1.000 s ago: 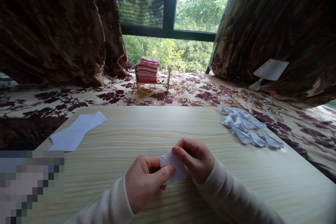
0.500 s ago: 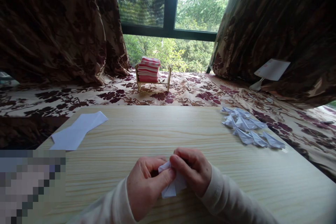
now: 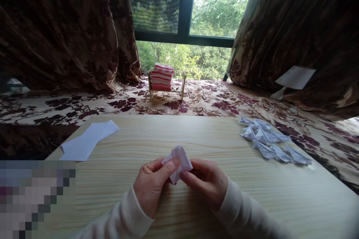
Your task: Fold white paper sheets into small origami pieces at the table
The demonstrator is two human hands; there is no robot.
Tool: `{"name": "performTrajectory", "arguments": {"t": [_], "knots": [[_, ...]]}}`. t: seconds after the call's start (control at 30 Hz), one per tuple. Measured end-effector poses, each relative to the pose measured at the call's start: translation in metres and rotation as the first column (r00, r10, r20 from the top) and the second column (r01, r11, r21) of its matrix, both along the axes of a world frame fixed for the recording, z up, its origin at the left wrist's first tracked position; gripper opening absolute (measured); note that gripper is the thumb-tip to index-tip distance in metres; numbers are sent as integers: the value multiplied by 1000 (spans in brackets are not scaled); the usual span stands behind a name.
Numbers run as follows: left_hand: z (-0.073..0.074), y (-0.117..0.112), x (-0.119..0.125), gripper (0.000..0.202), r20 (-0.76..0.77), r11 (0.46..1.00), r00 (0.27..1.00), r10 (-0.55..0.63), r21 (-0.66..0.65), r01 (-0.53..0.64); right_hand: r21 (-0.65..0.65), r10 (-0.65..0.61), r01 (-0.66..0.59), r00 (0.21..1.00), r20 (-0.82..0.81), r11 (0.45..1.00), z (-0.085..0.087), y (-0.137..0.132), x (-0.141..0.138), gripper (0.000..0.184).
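A small piece of folded white paper (image 3: 183,161) is held just above the front middle of the table, with creases and layered flaps showing. My left hand (image 3: 151,183) pinches it from the left, thumb flat on its face. From the right, my right hand (image 3: 206,183) grips its lower right edge between thumb and fingers. Most fingers of both hands are hidden behind the paper. At the table's right lies a group of several folded white paper pieces (image 3: 263,136) with pointed ends. Flat white paper sheets (image 3: 89,140) overlap one another at the left.
The pale wooden table (image 3: 134,130) stands before a ledge covered in floral cloth (image 3: 207,99). On the ledge are a small wooden rack (image 3: 183,86) with folded pink-striped cloths (image 3: 162,77) and a white lamp (image 3: 295,77). Patterned curtains (image 3: 64,26) flank the window.
The folded paper has been raised and turned, so its pointed end now faces away from me. My right hand has shifted from its top to its lower right edge. The view has moved slightly.
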State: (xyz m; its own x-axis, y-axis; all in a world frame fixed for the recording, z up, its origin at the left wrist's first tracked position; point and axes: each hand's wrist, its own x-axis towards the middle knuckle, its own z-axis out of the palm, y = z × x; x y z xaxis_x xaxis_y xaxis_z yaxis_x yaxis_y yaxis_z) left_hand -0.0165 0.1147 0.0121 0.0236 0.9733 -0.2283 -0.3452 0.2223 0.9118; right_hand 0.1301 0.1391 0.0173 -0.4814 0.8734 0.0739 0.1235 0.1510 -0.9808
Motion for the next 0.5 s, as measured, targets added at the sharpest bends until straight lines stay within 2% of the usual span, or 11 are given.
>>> {"name": "performTrajectory", "arguments": {"t": [0.07,0.2,0.27,0.37,0.5], "knots": [[3,0,0,18,-21,1000,1000,-18,-3,18,25,-28,28,1000,-14,999,-1,2,2,30],[7,-2,0,22,-176,996,981,-85,-34,80,25,-130,131,990,-59,991,-1,8,7,31],[6,-2,0,23,-234,997,970,-71,-34,65,-13,-83,83,995,-55,996,0,8,8,33],[6,-2,0,22,-243,999,969,-48,-3,49,-18,-15,14,998,-57,1000,0,6,7,31],[9,-3,-1,20,-223,993,968,-115,-1,117,12,-114,116,987,-110,993,-2,4,4,29]]}}
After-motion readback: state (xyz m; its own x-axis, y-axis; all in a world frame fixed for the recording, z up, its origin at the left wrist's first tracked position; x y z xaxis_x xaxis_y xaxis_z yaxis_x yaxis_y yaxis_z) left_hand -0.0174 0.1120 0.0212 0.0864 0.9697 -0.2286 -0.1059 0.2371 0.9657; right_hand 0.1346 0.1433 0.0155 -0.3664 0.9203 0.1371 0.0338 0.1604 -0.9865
